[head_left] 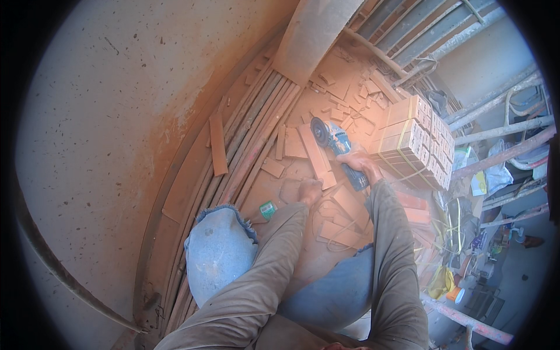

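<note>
View from above a person crouched on a dusty orange platform. Nearest the camera, two forearms in brown sleeves reach forward over knees in blue jeans (219, 251). The left hand (310, 190) presses flat on a long brick strip (316, 156), its fingers spread rather than wrapped around anything. Just beside it, the right hand (358, 161) is closed firmly around the body of a blue angle grinder (337, 146), whose round disc (319, 131) meets the far part of the strip. A small green packet (267, 209) lies near the left knee. Broken brick offcuts (335, 230) litter the platform around the hands. Farther right stands a strapped stack of bricks (417, 140). Beyond, scaffold poles (496, 125) cross, and a plastered wall (116, 87) curves along the left.
</note>
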Action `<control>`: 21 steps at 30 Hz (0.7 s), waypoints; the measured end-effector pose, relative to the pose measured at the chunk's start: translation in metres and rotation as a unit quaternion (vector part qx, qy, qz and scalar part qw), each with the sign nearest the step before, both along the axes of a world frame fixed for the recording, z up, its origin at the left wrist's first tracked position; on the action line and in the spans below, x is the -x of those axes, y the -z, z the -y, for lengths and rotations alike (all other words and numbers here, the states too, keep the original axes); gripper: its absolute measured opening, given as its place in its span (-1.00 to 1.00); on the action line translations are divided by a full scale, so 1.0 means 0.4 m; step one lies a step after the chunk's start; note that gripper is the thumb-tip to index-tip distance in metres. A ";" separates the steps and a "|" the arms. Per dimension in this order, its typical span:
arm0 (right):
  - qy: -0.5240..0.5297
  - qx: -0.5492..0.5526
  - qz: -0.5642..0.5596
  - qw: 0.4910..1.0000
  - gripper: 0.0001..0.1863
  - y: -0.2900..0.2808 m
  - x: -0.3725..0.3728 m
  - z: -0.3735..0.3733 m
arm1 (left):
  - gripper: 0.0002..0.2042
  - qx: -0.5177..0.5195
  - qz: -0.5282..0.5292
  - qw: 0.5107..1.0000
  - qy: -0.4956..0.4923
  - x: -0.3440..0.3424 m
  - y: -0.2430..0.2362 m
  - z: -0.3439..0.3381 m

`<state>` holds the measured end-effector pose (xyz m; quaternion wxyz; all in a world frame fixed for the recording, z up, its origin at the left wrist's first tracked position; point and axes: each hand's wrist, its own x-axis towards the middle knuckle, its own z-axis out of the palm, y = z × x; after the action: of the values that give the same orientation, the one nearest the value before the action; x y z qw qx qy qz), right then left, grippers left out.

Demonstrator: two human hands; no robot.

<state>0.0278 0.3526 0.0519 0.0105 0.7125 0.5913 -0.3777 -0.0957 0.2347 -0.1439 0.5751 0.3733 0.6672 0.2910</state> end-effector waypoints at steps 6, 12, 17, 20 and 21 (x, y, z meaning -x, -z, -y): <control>0.012 -0.008 -0.008 1.000 -0.53 -0.007 -0.013 0.011 | -0.65 0.028 0.031 0.999 0.023 -0.006 -0.026 0.004; 0.006 -0.006 -0.012 1.000 -0.54 -0.027 0.010 0.013 | -0.66 0.036 0.034 0.999 0.002 0.006 -0.026 0.001; 0.007 0.015 -0.001 1.000 -0.48 -0.019 -0.017 0.021 | -0.55 0.079 0.061 0.995 0.029 0.007 -0.054 0.000; 0.008 0.024 0.001 1.000 -0.44 -0.027 -0.013 0.030 | -0.55 0.074 0.053 0.996 0.019 0.010 -0.049 0.000; 0.011 0.022 0.000 1.000 -0.43 -0.028 -0.013 0.036 | -0.55 0.074 0.046 0.996 0.017 0.010 -0.047 0.000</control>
<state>0.0329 0.3383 0.0632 0.0215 0.7183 0.5752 -0.3908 -0.0996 0.2349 -0.1251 0.6360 0.3267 0.6537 0.2478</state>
